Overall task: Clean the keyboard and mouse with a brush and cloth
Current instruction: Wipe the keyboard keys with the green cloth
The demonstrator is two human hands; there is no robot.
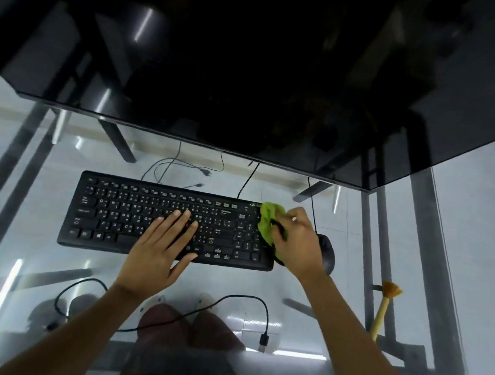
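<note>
Two hands on kbd (120,218): left hand (160,248) flat, fingers spread, gripping nothing; right hand (298,240) bunching green cloth (269,221) at its right end. Mouse (327,254) just beside right hand; brush (384,308) nearer, right of forearm.

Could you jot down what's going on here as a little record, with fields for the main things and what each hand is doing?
surface: glass desk
keyboard: black, flat on desk
left hand: open, flat on keys, steadying
right hand: gripping green cloth at keyboard's right end
mouse: black, right of keyboard, partly hidden by hand
brush: lying unused, near right edge
loose cable: USB lead, near front edge
</note>
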